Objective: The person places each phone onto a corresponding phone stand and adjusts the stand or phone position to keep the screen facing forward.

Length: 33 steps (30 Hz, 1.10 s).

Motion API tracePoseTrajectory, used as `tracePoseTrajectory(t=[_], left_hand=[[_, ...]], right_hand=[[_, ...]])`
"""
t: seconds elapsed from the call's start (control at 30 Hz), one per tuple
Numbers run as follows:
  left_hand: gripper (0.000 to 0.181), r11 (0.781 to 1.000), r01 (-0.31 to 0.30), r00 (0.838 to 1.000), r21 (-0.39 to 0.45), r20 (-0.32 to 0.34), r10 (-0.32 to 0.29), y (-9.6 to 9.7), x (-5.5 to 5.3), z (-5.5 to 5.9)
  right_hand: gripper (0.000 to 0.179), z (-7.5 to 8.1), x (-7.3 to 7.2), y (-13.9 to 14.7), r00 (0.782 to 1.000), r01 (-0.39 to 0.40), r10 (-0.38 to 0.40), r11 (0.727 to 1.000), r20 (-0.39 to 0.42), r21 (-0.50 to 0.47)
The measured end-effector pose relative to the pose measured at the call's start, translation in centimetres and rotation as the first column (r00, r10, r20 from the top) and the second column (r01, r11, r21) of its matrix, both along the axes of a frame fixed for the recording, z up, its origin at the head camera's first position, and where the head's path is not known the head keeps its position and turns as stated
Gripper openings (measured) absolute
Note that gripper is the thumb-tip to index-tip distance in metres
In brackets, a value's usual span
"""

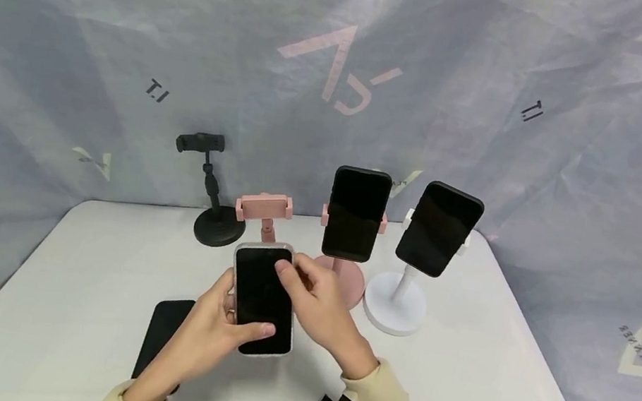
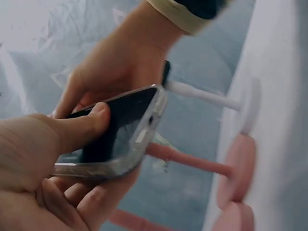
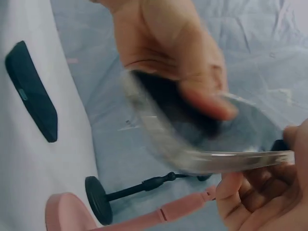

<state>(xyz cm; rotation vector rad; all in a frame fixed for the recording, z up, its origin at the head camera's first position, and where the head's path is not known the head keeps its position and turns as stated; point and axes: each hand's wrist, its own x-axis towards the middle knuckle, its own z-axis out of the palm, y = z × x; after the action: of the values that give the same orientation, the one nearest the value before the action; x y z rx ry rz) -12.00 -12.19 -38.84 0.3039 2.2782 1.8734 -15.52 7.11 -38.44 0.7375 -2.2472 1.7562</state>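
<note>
Two hands share one cased phone (image 1: 259,295), raised off the table (image 1: 518,400) between their fingers. On my feed the left hand (image 1: 212,325) grips its lower left side: thumb laid across the bottom of the screen, other fingers curled behind. The right hand (image 1: 323,303) pinches the upper right edge, thumb over the glass, fingers bent at the back. I can't tell from here how hard either presses; the left thumb is a smear in the right wrist view.

To hold this well, I'd let the left fingers bear the weight and squeeze the rims of the clear case (image 2: 131,160), since a smooth shell may slip. I'd go lightly with the right thumb, so it doesn't twist the phone out of the left hand. Space looks tight: a pink stand (image 1: 264,208) rises just beyond the fingertips, and a white stand (image 1: 394,307) sits past the right knuckles. I'd mind the dark phone (image 1: 165,327) lying behind the left fingers, too.
</note>
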Motion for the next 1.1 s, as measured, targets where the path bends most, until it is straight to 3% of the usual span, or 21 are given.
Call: tracePoseTrajectory(t=[0.17, 0.3, 0.4, 0.67, 0.93, 1.1], left_hand=[[0.067, 0.998, -0.006, 0.992, 0.060, -0.124, 0.013, 1.6, -0.4, 1.4], [0.062, 0.995, -0.022, 0.965, 0.092, -0.257, 0.045, 2.6, -0.5, 2.1], [0.062, 0.994, -0.019, 0.948, 0.112, -0.313, 0.053, 3.1, -0.6, 2.6], [0.066, 0.991, -0.022, 0.941, 0.136, -0.332, 0.066, 3.6, -0.8, 3.6], [0.071, 0.989, -0.043, 0.932, 0.143, -0.352, 0.092, 3.9, -1.2, 4.5], [0.067, 0.987, -0.078, 0.920, 0.142, -0.372, 0.126, 4.2, -1.3, 4.7]], right_hand=[[0.035, 0.3, -0.1, 0.5, 0.999, 0.034, -0.036, 0.993, -0.022, -0.110], [0.035, 0.8, -0.2, 0.8, 0.992, 0.085, -0.098, 0.986, -0.082, -0.145], [0.029, 1.3, -0.2, 1.1, 0.986, 0.118, -0.133, 0.982, -0.101, -0.145], [0.023, 2.3, -0.2, 1.2, 0.992, 0.043, -0.066, 0.979, -0.110, -0.201], [0.030, 3.0, -0.7, 1.4, 0.985, 0.045, -0.076, 0.979, -0.153, -0.198], [0.028, 3.2, -0.7, 1.4, 0.986, 0.077, -0.103, 0.977, -0.128, -0.197]])
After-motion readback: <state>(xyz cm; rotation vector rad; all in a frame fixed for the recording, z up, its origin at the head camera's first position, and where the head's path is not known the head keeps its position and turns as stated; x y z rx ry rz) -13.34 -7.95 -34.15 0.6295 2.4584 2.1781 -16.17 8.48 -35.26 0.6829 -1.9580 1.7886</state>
